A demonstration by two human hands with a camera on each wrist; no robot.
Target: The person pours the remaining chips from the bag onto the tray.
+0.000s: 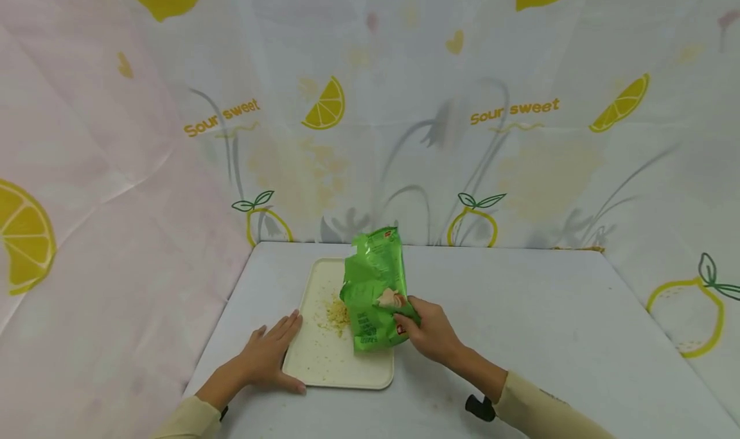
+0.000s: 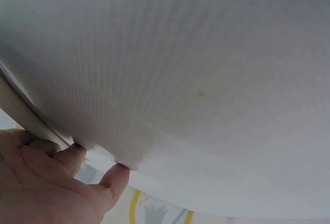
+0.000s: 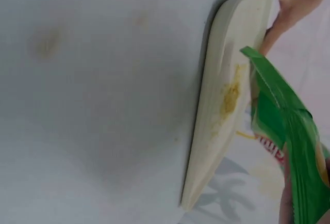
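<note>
A green snack bag (image 1: 370, 265) tilts over a cream rectangular tray (image 1: 335, 369). My right hand (image 1: 435, 331) grips its lower right side between thumb and fingers. Pale yellow crumbs (image 1: 337, 315) lie in a small heap on the tray, partly hidden by the bag, with bits scattered around. At the tray's left edge rests my left hand (image 1: 267, 357), fingers extended along the side and thumb near the front corner. In the right wrist view the green bag (image 3: 281, 105) hangs above the crumbs (image 3: 230, 99).
Both tray and hands are on a white-covered table (image 1: 520, 323). A white fabric backdrop (image 1: 393, 150) with lemon prints stands behind the table and along its left and right sides. Small faint stains (image 3: 47, 41) mark the table cover.
</note>
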